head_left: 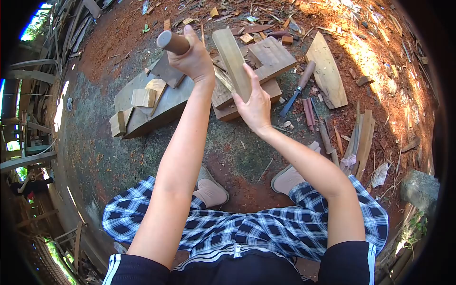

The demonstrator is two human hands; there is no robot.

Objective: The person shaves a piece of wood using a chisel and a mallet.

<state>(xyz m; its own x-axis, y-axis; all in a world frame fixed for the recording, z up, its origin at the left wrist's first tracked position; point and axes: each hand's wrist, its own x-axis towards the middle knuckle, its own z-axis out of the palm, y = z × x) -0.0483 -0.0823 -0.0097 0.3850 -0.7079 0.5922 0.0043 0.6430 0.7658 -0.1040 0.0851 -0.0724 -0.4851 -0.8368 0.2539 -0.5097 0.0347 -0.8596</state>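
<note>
My left hand point(194, 59) is raised in a fist around a round brown wooden handle point(175, 42). The hand hides the other end, so the kind of tool cannot be told. My right hand point(255, 107) grips the near end of a long, squared wooden block point(232, 59), which stands tilted against a stack of notched wood point(273, 54). Under and left of my left hand lies a large grey timber point(159, 110), carrying a small pale wood block point(143, 98) and a dark flat piece point(167, 71).
Right of the stack lies a knife point(299, 89) with a wooden handle and dark blade. Beyond it is a pale pointed board point(325, 71). Sticks and thin boards point(363, 137) lie at the right. Wood scraps and chips cover the far ground. My feet point(211, 190) flank the middle.
</note>
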